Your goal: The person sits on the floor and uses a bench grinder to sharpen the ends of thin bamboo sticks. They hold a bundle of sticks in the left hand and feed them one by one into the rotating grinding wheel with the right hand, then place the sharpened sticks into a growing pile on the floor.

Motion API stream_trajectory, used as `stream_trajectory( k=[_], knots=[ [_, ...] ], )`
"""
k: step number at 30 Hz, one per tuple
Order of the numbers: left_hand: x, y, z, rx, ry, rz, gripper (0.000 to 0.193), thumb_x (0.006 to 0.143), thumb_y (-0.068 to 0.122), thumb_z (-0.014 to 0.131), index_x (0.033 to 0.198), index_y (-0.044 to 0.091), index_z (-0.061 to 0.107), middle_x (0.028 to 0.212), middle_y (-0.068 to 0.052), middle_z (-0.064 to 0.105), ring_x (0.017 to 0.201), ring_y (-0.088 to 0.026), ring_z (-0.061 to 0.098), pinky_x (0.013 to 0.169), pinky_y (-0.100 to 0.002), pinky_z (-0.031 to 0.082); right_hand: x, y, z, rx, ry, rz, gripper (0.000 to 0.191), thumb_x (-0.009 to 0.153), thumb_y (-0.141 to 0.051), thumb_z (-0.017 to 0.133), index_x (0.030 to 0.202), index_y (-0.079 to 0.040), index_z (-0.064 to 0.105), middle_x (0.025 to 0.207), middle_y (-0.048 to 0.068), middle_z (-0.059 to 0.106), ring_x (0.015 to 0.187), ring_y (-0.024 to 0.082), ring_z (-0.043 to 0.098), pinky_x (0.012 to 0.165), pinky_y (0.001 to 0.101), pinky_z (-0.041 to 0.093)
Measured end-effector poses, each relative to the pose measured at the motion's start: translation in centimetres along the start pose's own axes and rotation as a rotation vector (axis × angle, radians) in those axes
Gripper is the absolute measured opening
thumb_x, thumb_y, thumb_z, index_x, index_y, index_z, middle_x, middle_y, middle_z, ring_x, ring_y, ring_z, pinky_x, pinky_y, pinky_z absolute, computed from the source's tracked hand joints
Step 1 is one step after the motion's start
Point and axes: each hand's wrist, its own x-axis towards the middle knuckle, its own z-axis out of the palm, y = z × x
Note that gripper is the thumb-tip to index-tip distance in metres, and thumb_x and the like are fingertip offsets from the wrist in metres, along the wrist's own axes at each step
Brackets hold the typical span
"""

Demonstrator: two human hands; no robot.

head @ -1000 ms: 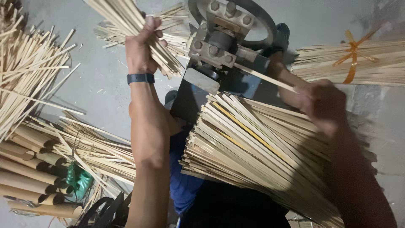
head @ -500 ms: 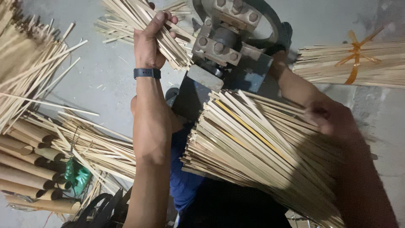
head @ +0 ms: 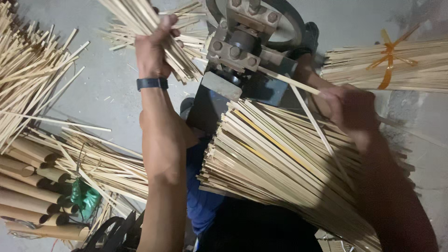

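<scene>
My left hand [head: 154, 44] is raised at the upper left and grips a thick bunch of thin bamboo strips [head: 179, 63] beside a grey metal machine [head: 242, 44] with bolts and a round wheel. My right hand [head: 347, 107] holds a single bamboo stick [head: 284, 78] whose far end points into the machine. A big pile of bamboo strips [head: 280, 163] lies across my lap, under the right arm. A dark band sits on my left wrist [head: 152, 84].
Loose bamboo strips [head: 32, 79] spread over the grey floor at left. Round bamboo tubes [head: 28, 186] lie at lower left next to a green object [head: 84, 198]. A bundle tied with orange band [head: 392, 65] rests at right. More strips [head: 140, 32] lie behind the machine.
My left hand has lifted its bunch of strips slightly higher. My right hand has moved up toward the machine and now feeds one stick toward it.
</scene>
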Motion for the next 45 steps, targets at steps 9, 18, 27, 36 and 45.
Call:
stream_trajectory(
  k=[9, 18, 27, 36, 45],
  knots=[
    [-0.3, -0.2, 1.1, -0.094, -0.102, -0.082, 0.028, 0.092, 0.004, 0.080, 0.111, -0.012, 0.066, 0.093, -0.022, 0.076, 0.083, -0.028, 0.075, 0.066, -0.035, 0.064, -2.5, -2.3, -0.7, 0.461, -0.090, 0.292, 0.025, 0.097, -0.028, 0.074, 0.090, -0.004, 0.076, 0.077, 0.010, 0.074, 0.063, 0.017, 0.070, 0.057, 0.0306, 0.058],
    [0.0, -0.5, 0.4, -0.254, -0.143, 0.037, 0.026, 0.101, 0.011, 0.074, 0.115, -0.007, 0.064, 0.106, -0.022, 0.072, 0.098, -0.028, 0.074, 0.077, -0.038, 0.063, -5.5, -2.6, -4.1, 0.647, -0.279, 0.334, 0.021, 0.096, -0.020, 0.070, 0.110, -0.006, 0.076, 0.086, 0.008, 0.072, 0.065, 0.017, 0.069, 0.058, 0.0340, 0.057],
    [0.4, 1.0, -2.1, -0.289, 0.072, 0.029, 0.032, 0.094, 0.015, 0.080, 0.112, -0.004, 0.061, 0.091, -0.014, 0.067, 0.079, -0.022, 0.068, 0.067, -0.041, 0.064, 2.1, -3.3, -4.1, 0.052, -0.154, -0.062, 0.019, 0.097, -0.026, 0.071, 0.107, -0.011, 0.078, 0.071, 0.014, 0.065, 0.062, 0.023, 0.063, 0.058, 0.0406, 0.054],
    [0.3, -0.3, 0.7, 0.011, -0.022, -0.129, 0.036, 0.086, 0.000, 0.079, 0.117, -0.007, 0.063, 0.105, -0.026, 0.077, 0.086, -0.028, 0.079, 0.063, -0.038, 0.069, 2.9, -3.5, -2.2, 0.227, 0.000, -0.112, 0.030, 0.098, -0.031, 0.065, 0.115, -0.008, 0.076, 0.085, 0.016, 0.069, 0.070, 0.028, 0.067, 0.065, 0.0394, 0.054],
    [0.8, -0.5, 1.6, -0.130, -0.116, -0.090, 0.026, 0.089, -0.003, 0.075, 0.112, -0.009, 0.063, 0.099, -0.022, 0.077, 0.090, -0.031, 0.079, 0.062, -0.039, 0.066, -1.9, -1.0, 4.2, 0.489, -0.377, 0.105, 0.035, 0.106, -0.035, 0.053, 0.107, -0.005, 0.071, 0.075, 0.011, 0.067, 0.067, 0.023, 0.062, 0.064, 0.0340, 0.053]
  ],
)
